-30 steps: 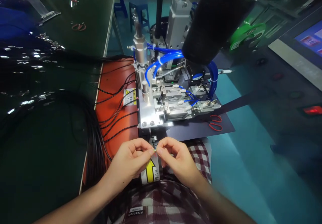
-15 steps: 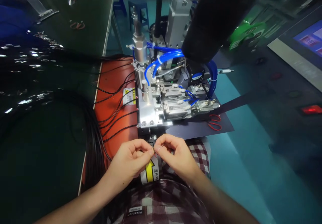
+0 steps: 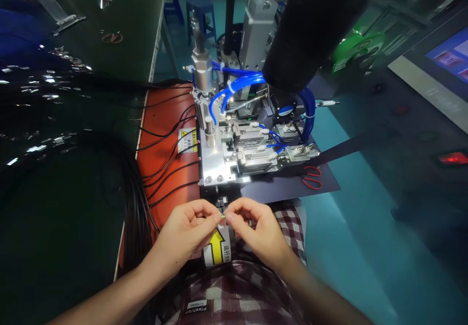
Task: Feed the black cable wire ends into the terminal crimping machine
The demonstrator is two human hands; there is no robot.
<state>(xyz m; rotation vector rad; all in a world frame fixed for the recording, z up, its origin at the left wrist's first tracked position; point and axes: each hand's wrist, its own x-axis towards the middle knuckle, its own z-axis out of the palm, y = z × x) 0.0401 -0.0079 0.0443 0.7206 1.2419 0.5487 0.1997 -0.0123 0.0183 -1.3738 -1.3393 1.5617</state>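
My left hand (image 3: pixel 190 227) and my right hand (image 3: pixel 256 227) are pinched close together, fingertips nearly touching, just in front of the metal machine (image 3: pixel 215 164). Between the fingertips are tiny thin coloured wire ends (image 3: pixel 223 217), greenish and red; how they are shared between the two hands is too small to tell. Just beyond the fingertips sits a small black fixture with a light block (image 3: pixel 224 200). Under the hands is a white label with a yellow arrow (image 3: pixel 217 251).
Black cables (image 3: pixel 137 203) hang at the left over the orange surface (image 3: pixel 164 115). Red-handled scissors (image 3: pixel 312 178) lie right of the machine. Blue air tubes (image 3: pixel 248 79) arch above it. A green reel (image 3: pixel 358 49) and a screen (image 3: pixel 451 57) stand at the right.
The hands have barely moved, the fingertips shifting slightly. The small coloured wire ends between them show more clearly now.
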